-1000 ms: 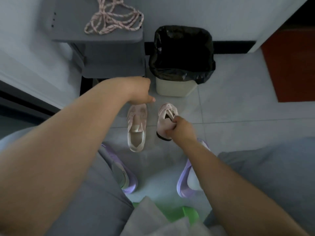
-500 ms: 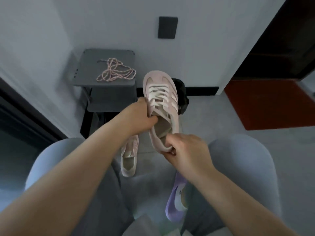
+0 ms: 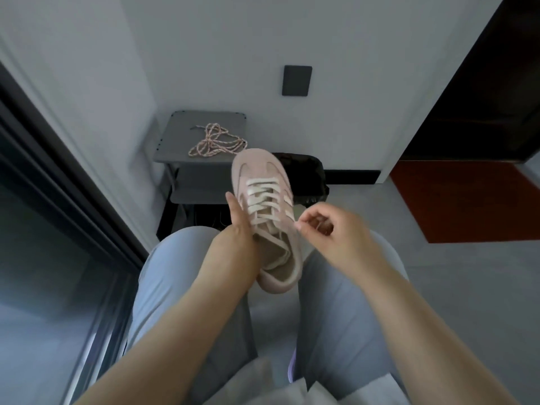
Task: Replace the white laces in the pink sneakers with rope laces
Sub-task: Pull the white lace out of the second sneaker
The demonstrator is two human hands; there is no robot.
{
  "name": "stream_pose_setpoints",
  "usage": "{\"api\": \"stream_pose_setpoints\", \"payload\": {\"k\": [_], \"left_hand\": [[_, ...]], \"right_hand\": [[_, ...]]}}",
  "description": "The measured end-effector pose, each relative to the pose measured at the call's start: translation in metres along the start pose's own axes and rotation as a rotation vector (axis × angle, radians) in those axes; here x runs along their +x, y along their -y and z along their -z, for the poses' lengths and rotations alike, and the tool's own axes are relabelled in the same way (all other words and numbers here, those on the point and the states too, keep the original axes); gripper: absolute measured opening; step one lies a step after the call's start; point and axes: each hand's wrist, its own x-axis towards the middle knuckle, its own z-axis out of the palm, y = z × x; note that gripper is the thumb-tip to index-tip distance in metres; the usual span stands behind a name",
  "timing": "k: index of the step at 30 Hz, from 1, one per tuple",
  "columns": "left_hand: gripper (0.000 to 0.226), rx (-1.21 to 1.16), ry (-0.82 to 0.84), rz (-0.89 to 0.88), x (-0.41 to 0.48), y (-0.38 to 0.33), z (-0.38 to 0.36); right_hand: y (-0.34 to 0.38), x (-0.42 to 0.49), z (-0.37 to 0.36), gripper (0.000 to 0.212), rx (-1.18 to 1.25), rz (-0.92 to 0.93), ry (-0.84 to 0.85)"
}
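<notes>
One pink sneaker (image 3: 257,168) with white laces (image 3: 263,197) is held up over my lap, toe pointing away. My left hand (image 3: 233,241) grips its left side near the tongue. Fingers curled, my right hand (image 3: 336,235) is at the sneaker's right edge, where thumb and forefinger pinch what looks like a white lace end. The pink-and-white rope laces (image 3: 214,141) lie in a loose heap on the grey shelf unit (image 3: 181,133) by the wall. The other sneaker is hidden behind my knees.
A bin with a black bag (image 3: 309,176) stands behind the sneaker, right of the shelf. A red mat (image 3: 461,200) lies at the right by a dark doorway. A glass door frame (image 3: 73,182) runs along the left. A purple slipper edge (image 3: 292,366) shows between my legs.
The sneaker came up off the floor to my lap. My left hand took hold of its side; my right hand let go of the heel and moved to the right edge.
</notes>
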Motion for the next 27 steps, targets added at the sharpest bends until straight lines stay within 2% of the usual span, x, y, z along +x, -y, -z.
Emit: {"api": "stream_pose_setpoints", "payload": {"k": [2,5,8,11,14,15,18,20,24,27], "left_hand": [[0.082,-0.07,-0.024,-0.073,-0.001,-0.002,-0.008],[0.082,0.037,-0.054,-0.114,-0.004,-0.008,-0.011],[0.082,0.018,-0.064,-0.15,-0.004,-0.01,-0.018],[0.08,0.125,-0.054,-0.19,-0.005,-0.009,-0.018],[0.079,-0.035,-0.026,-0.222,-0.008,-0.009,-0.014],[0.079,-0.01,-0.017,-0.238,-0.008,-0.01,-0.014],[0.079,0.372,-0.005,-0.325,-0.014,-0.002,-0.014],[0.076,0.457,-0.093,-0.38,-0.018,0.011,-0.02],[0.065,0.344,-0.284,-0.396,-0.021,0.028,-0.029],[0.065,0.225,-0.232,-0.351,-0.027,0.022,-0.018]], "right_hand": [[0.003,0.004,-0.003,0.02,0.001,-0.013,0.017],[0.008,0.006,-0.011,0.031,-0.074,-0.033,-0.02],[0.012,0.005,-0.015,0.026,-0.204,-0.022,-0.095],[0.012,0.001,-0.022,0.018,-0.22,0.079,-0.156],[0.008,-0.003,-0.025,0.018,-0.233,0.206,-0.173],[0.006,-0.004,-0.025,0.02,-0.245,0.247,-0.17],[0.005,-0.009,-0.025,0.027,-0.272,0.346,-0.109],[0.005,-0.012,-0.027,0.028,-0.289,0.402,-0.068],[0.004,-0.012,-0.03,0.026,-0.274,0.435,-0.056],[0.005,-0.014,-0.029,0.024,-0.192,0.373,-0.037]]}}
